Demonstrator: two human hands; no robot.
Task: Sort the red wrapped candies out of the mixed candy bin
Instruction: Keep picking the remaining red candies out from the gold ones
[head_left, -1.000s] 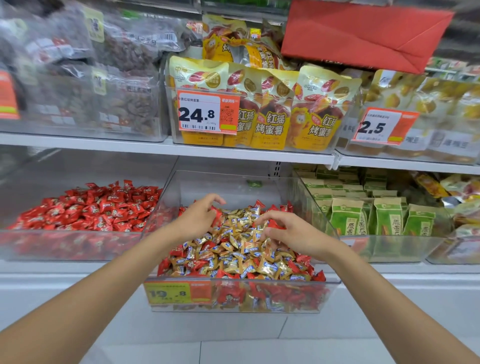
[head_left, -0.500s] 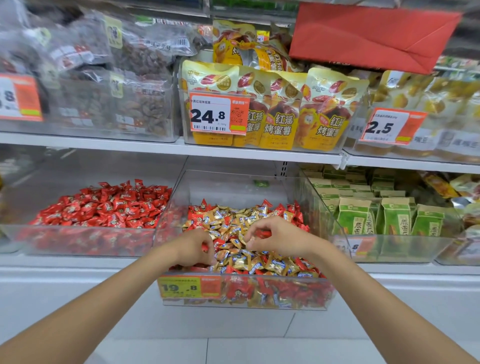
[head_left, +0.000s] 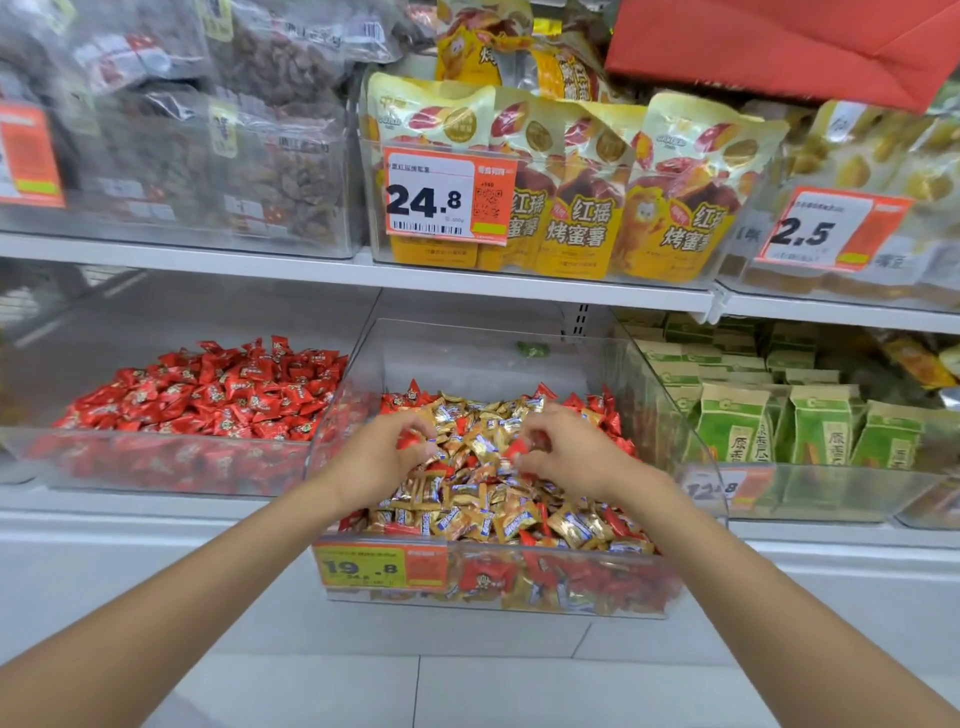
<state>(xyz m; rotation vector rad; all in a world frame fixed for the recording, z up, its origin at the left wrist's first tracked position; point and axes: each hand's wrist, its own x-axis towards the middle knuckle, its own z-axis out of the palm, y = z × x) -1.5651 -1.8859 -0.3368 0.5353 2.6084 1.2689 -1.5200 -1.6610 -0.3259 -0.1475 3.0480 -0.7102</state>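
Observation:
A clear mixed candy bin (head_left: 483, 353) in the middle of the lower shelf holds gold wrapped candies (head_left: 483, 499) mixed with red wrapped candies (head_left: 597, 410). My left hand (head_left: 382, 457) hovers over the pile's left side and pinches a red candy (head_left: 408, 440) in its fingertips. Over the right side, my right hand (head_left: 566, 452) pinches another red candy (head_left: 518, 448). A clear bin of only red candies (head_left: 208, 389) stands directly to the left.
An orange price tag (head_left: 382, 566) marks the mixed bin's front wall. Green packets (head_left: 779, 415) fill the bin on the right. The shelf above (head_left: 363, 270) carries yellow snack bags (head_left: 571, 182) and bagged dried goods (head_left: 208, 130). A white tiled floor (head_left: 415, 686) lies below.
Both hands came back from the far part of the pile, dipped into the candies and now each holds a red candy lifted slightly above the pile.

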